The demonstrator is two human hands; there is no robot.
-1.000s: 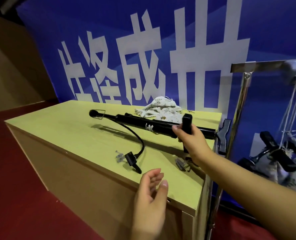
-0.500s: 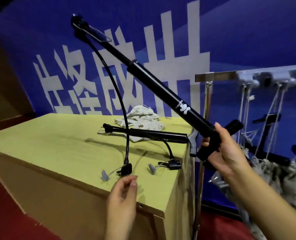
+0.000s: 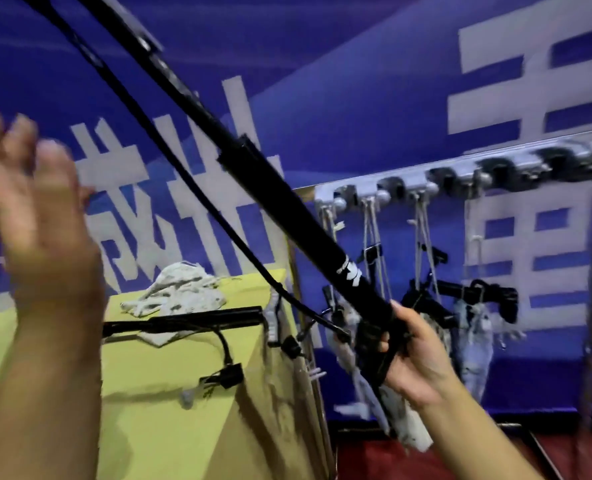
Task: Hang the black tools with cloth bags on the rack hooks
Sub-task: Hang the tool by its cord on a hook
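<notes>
While the right hand grips its base, the black tool slants up-left.

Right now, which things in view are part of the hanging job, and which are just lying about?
Job:
- black tool, gripped by right hand
- second black tool on the table
- cloth bags
- rack hooks
- hung tools with bags
- left hand, raised, holding nothing

Lying about:
- yellow table
- blue banner
</notes>
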